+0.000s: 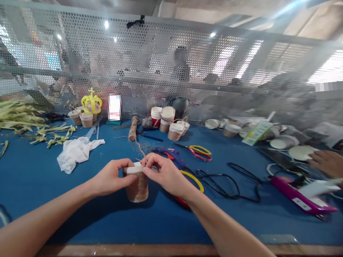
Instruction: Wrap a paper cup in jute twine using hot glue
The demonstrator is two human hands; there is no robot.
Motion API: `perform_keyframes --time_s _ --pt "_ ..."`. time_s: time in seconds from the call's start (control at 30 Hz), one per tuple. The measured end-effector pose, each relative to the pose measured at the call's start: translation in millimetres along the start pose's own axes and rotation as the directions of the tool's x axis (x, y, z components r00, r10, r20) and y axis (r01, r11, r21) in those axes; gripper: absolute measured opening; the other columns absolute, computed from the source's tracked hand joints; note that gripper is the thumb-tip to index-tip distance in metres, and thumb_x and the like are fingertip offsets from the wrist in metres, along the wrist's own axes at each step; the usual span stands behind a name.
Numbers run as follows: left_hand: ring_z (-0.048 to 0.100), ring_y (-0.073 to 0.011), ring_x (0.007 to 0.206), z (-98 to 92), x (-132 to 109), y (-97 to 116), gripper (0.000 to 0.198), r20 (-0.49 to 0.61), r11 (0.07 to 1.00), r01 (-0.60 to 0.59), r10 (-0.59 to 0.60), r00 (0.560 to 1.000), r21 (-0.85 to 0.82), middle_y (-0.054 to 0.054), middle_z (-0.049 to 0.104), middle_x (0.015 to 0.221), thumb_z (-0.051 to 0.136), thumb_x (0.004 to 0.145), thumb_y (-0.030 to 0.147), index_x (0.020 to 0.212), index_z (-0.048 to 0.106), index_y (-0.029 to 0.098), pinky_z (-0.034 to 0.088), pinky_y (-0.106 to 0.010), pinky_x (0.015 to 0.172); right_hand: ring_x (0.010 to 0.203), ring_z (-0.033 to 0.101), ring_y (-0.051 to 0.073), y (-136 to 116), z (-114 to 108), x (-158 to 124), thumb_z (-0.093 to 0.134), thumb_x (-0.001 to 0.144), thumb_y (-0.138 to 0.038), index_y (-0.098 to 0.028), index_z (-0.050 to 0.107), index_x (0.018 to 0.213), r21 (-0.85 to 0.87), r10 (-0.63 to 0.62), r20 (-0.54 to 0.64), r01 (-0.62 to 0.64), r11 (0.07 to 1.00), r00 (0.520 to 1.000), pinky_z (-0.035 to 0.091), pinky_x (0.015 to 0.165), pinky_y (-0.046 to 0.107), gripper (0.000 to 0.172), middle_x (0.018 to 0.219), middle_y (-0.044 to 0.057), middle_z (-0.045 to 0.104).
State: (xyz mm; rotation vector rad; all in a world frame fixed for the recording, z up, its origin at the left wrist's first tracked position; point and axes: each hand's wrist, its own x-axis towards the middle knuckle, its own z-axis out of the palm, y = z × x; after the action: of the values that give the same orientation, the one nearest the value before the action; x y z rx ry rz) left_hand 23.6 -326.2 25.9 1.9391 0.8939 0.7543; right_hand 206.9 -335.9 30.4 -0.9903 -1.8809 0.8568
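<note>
A small paper cup (137,189), wrapped in brown twine with a white band at its rim, is held above the blue table. My left hand (115,176) grips its left side, fingers at the rim and thumb across the front. With closed fingertips, my right hand (162,172) pinches the twine (141,148) at the cup's right rim. That strand runs back to a twine bundle (133,128) lying on the table. Just behind my right hand is a blue glue gun (174,155). Yellow-and-red handles (194,179) are partly hidden under my right forearm.
Scissors (200,152), a black cord (224,188) and a purple hot-glue gun (303,197) lie to the right, near another person's hand (332,162). Several cups (176,130) stand at the back. White cloth (74,153) and pale leaf strips (5,115) lie left. A perforated screen (141,63) borders the table.
</note>
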Motion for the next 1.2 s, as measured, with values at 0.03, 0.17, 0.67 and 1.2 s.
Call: perform_keyframes --time_s 0.03,0.17,0.67,1.2 --pt "0.044 -0.01 0.062 0.4 -0.3 2.1 0.011 -0.005 1.0 0.002 -0.002 1.0 0.01 0.002 0.051 0.064 0.052 0.071 0.024 0.07 0.052 0.013 0.037 -0.021 0.06 0.078 0.052 0.014 -0.5 0.4 -0.4 0.053 0.073 -0.019 -0.02 0.04 0.063 -0.013 -0.005 -0.001 0.005 1.0 1.0 0.041 0.075 0.03 0.016 0.079 0.003 0.054" --pt "0.044 -0.01 0.06 1.7 -2.2 8.0 0.008 -0.03 1.0 0.005 -0.004 1.0 0.02 0.002 0.05 0.062 0.049 0.069 0.021 0.067 0.051 0.013 0.037 -0.021 0.058 0.076 0.051 0.014 -4.5 1.6 -2.0 0.051 0.074 -0.018 -0.02 0.04 0.063 -0.061 -0.038 0.001 0.038 0.997 0.999 0.041 0.073 0.03 0.016 0.078 0.002 0.053" --pt "0.048 -0.0122 0.066 -1.3 -2.5 5.0 0.015 -0.013 0.998 -0.06 0.061 0.998 0.016 -0.001 0.055 0.07 0.048 0.075 0.026 0.066 0.05 0.014 0.041 -0.024 0.065 0.077 0.052 0.014 -4.3 -0.5 -1.8 0.053 0.075 -0.017 -0.02 0.041 0.063 -0.039 -0.052 0.029 0.053 0.998 0.998 0.042 0.076 0.031 0.017 0.079 0.002 0.054" --pt "0.05 -0.0111 0.063 -8.3 -2.2 7.6 0.011 0.088 0.996 -0.082 0.079 0.993 0.034 0.0 0.054 0.065 0.048 0.074 0.019 0.067 0.053 0.012 0.041 -0.021 0.061 0.076 0.051 0.014 -7.4 -1.5 -1.2 0.053 0.075 -0.017 -0.02 0.041 0.064 -0.078 -0.046 0.041 0.049 0.996 0.998 0.041 0.074 0.029 0.017 0.079 0.002 0.053"
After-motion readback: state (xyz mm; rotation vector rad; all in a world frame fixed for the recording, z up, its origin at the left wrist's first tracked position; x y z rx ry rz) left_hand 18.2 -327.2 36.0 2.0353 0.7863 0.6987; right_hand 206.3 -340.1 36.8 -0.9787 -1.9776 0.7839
